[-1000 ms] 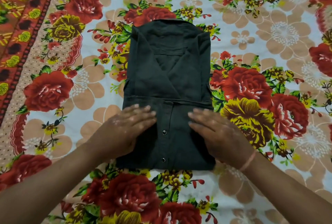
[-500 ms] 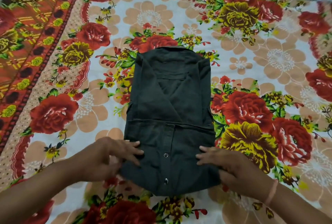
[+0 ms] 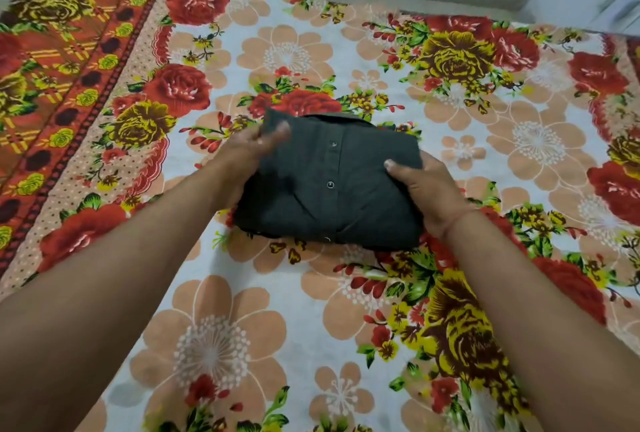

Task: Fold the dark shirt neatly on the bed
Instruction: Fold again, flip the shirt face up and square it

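One dark shirt (image 3: pixel 332 185) sits near the middle of the bed (image 3: pixel 277 310), folded into a compact block with its button placket facing up. Three snaps show along the placket: one near the far edge, one at the centre, one at the near edge. Two hands hold the shirt from opposite sides. The left hand (image 3: pixel 247 154) grips the far left corner, fingers curled over the top, though it is blurred. The right hand (image 3: pixel 420 189) clasps the right edge, thumb pressed on top and fingers tucked underneath. One thin band circles the right wrist. One floral sheet covers the bed, with a red patterned border along its left side.
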